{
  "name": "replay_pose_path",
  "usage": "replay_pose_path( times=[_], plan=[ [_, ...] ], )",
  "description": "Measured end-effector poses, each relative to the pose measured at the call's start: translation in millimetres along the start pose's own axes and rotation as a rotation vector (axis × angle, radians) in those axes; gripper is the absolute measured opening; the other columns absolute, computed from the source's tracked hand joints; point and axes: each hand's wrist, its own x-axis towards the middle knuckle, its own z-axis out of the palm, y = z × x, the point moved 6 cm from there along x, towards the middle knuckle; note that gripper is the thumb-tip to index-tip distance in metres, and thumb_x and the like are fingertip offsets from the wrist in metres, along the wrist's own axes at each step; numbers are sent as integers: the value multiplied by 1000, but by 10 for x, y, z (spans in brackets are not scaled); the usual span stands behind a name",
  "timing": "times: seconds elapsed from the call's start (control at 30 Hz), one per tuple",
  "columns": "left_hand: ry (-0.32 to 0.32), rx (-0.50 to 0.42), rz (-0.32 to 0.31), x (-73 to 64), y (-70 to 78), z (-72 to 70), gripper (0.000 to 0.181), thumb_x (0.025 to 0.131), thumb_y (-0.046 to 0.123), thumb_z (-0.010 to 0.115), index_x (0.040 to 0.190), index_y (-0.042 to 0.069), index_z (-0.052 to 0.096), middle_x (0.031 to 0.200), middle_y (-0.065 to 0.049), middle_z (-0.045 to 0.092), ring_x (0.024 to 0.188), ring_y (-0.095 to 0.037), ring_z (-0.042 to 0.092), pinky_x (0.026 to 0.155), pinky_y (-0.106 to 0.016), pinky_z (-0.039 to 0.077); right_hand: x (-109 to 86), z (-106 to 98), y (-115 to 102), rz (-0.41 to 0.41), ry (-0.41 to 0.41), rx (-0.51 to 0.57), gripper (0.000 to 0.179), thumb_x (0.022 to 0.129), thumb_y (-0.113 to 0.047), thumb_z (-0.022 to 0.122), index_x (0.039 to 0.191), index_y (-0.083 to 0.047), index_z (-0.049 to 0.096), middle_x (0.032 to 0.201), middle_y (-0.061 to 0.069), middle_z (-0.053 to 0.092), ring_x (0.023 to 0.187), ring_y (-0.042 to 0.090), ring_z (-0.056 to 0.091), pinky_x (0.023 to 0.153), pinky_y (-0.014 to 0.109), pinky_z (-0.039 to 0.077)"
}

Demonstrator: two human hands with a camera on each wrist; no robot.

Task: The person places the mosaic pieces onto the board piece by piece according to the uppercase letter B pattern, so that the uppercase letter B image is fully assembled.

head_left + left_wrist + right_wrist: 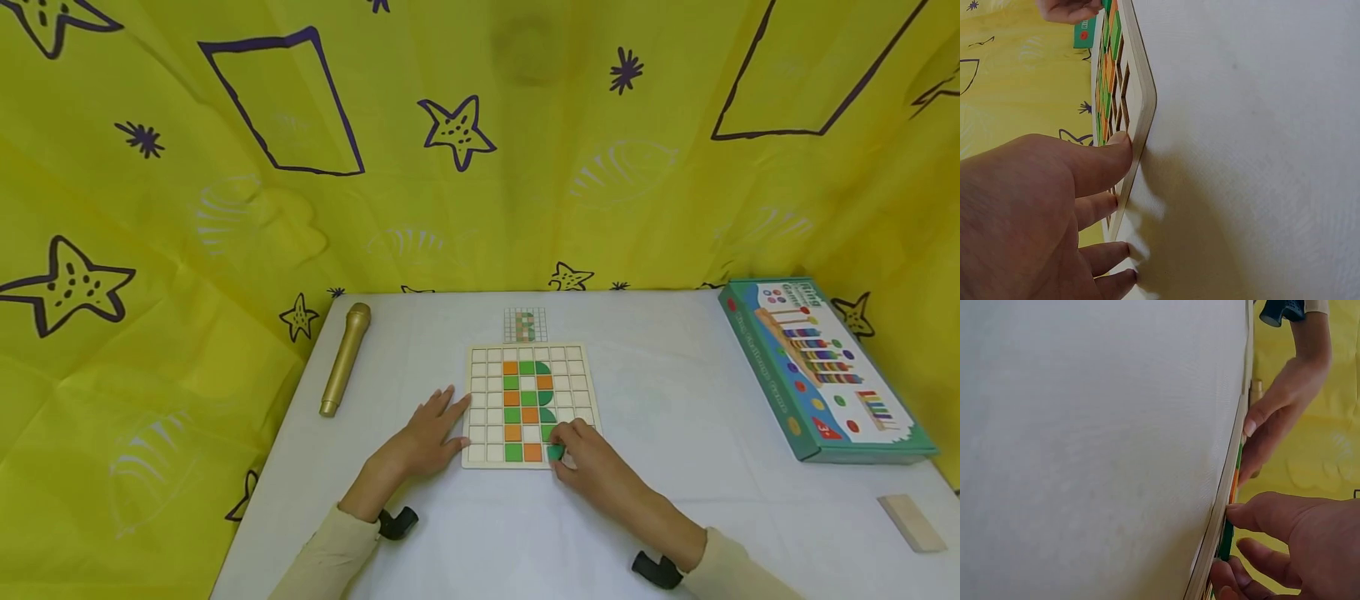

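A wooden grid board lies flat on the white table. Orange and green square tiles fill several of its cells, with dark green rounded tiles along their right side. At the lower right of this pattern, my right hand pinches a dark green tile between thumb and fingers. That green tile sits close against the board in the right wrist view. My left hand has its fingers spread, the thumb and fingertips touching the board's left edge. Part of the bottom row is hidden behind the right hand.
Behind the board lies a small card printed with a coloured grid pattern. A gold microphone rests at the left. To the right are a green toy box and a plain wooden block. Yellow patterned cloth hangs behind the table.
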Motion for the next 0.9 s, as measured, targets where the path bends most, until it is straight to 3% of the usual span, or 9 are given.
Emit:
replay_pose_path(
  times=[0.37,0.9],
  plan=[
    [-5,13,0,6,-10,15,69,108,37,59,167,14,31,175,-20,17,163,-41,13,129,-62,19,-7,-36,-121,-133,28,-33,17,92,5,77,96,-10,70,101,-2,58,94,16,63,82,27,59],
    [-1,1,-3,12,-23,5,70,108,38,59,167,14,32,175,-20,18,163,-41,13,129,-62,19,61,-73,-86,-200,-8,-71,16,90,5,78,97,-9,73,101,-1,59,96,16,63,83,29,59]
  ],
)
